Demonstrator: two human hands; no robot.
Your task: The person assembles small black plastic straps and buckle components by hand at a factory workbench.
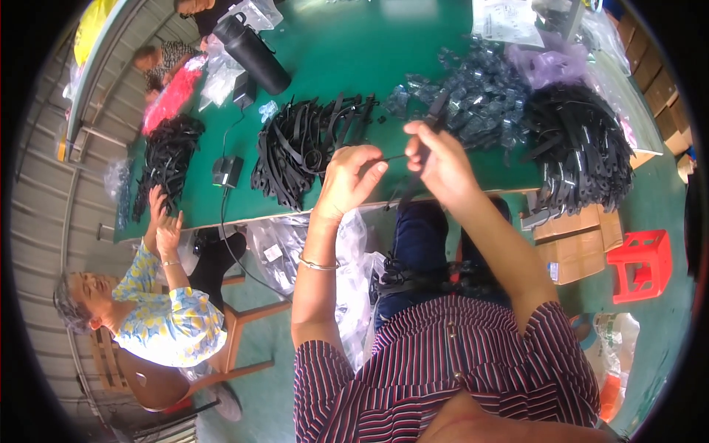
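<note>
Head view: I see straps bunched by the front edge of the surface. Above that edge the left hand is raised, wrist bent inward, thumb and forefinger pinching a thin dark strand. Facing it, the right hand curls its fingers round a slanting black strap. Toward the front right corner, a strap heap.

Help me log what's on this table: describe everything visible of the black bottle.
The black bottle is a tall cylinder, matte-looking, metal or plastic unclear, its lid on, with a loop at the top. It seems upright, slanting in this wide view, toward the far left of the green table. Clear plastic lies beside it; nobody is touching it.
</note>
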